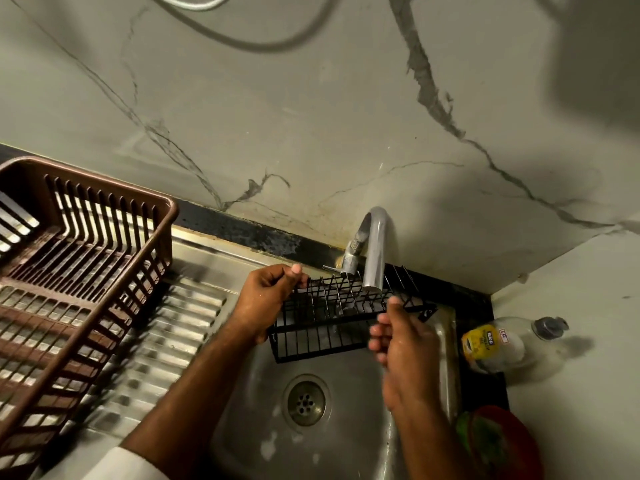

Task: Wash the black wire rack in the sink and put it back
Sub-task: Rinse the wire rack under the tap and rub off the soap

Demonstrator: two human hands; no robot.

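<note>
Black wire rack point(332, 318), one, held over the steel sink point(332, 441), directly under the single curved chrome tap point(374, 249). Gripped at its left end by the left hand point(266, 299), fingers curled round the wires. Right hand point(403, 344) just right of the tap, fingers loosely spread; contact with the rack unclear. One brown slatted plastic drainer basket point(79, 271) left of the tap; one clear soap bottle point(509, 342) to its right.

The clear bottle point(512, 344) carries a yellow label, its print too blurred to read
</note>
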